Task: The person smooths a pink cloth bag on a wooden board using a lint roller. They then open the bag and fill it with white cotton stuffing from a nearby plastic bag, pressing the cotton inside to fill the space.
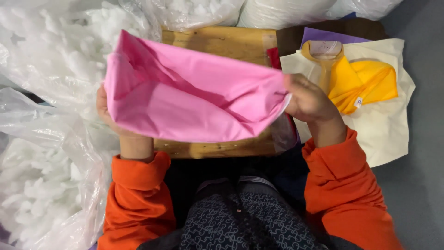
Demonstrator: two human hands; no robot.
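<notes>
The pink fabric cover (194,95) I'm holding is hiding most of my left hand (105,109) and the wooden board (222,42); my elbows are running off frame.

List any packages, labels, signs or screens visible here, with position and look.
Clear plastic bag, left side: crinkled, holding white fluffy stuffing.
More clear bags, top edge: white filling inside.
Small white tag, right: sewn on the yellow fabric.
No signs or screens.

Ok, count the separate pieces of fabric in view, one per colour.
5: pink cover held by left hand and right hand; yellow on cream; purple behind; red sliver. More may be hidden.
</notes>
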